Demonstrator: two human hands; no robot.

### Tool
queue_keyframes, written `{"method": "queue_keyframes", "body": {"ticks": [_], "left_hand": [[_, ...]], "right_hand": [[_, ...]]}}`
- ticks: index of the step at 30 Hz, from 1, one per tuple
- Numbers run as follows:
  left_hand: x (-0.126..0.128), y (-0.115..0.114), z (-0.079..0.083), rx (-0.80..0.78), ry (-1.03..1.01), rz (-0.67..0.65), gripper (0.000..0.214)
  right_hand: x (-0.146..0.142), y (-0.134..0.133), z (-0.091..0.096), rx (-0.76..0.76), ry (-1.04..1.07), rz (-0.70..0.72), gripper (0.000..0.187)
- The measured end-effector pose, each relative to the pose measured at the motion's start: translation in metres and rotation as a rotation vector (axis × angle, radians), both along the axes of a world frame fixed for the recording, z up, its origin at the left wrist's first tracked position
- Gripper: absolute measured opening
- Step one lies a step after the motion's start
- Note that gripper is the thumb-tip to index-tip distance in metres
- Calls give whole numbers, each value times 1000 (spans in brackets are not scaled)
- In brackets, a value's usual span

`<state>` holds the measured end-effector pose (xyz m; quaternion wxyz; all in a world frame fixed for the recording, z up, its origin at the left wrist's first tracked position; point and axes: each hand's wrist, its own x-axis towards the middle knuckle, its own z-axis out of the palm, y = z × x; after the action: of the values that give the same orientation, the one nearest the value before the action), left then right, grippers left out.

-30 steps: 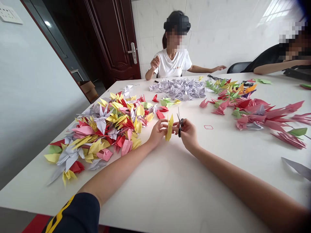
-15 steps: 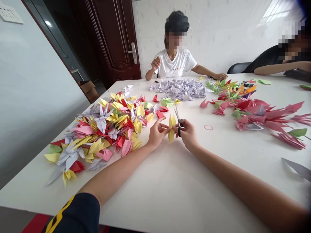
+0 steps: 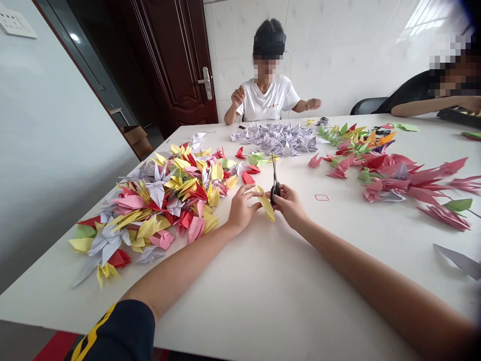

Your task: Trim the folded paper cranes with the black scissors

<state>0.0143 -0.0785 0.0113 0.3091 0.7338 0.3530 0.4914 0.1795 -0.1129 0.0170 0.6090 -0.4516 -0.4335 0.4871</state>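
Note:
Between the fingers of my left hand [image 3: 243,206] is a yellow folded paper piece [image 3: 266,204], tilted with its lower tip toward the right. My right hand [image 3: 290,204] grips black-handled scissors [image 3: 275,183], whose blades point up and away from me and look nearly closed. Its fingertips are close beside the yellow paper; I cannot tell whether they touch it. To the left of my left hand spreads a large pile of folded paper pieces [image 3: 161,200] in yellow, red, pink, green and pale lilac.
A heap of pale lilac paper cranes [image 3: 280,138] lies across the white table [image 3: 240,301]. Pink, red and green folded papers [image 3: 409,175] cover its right side, with a grey pointed piece [image 3: 458,260] nearer me. A person in white [image 3: 268,100] sits opposite; another person's arm [image 3: 428,106] rests far right.
The yellow paper has turned from upright to slanted. My right hand has swung the scissors more upright, their blades drawn together. The person opposite has lifted a hand off the table.

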Motion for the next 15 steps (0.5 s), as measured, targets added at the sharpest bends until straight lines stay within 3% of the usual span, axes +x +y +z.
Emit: {"method": "queue_keyframes", "body": {"ticks": [5,9,15], "left_hand": [[-1,-1,0,25,-21,12,10],[-3,1,0,-75,30,28,13],[-2,3,0,-247,-16,8,12]], "right_hand": [[8,3,6,-43,34,71,38],[18,8,13,-52,-35,84,41],[44,8,48,-54,-238,69,53]]}}
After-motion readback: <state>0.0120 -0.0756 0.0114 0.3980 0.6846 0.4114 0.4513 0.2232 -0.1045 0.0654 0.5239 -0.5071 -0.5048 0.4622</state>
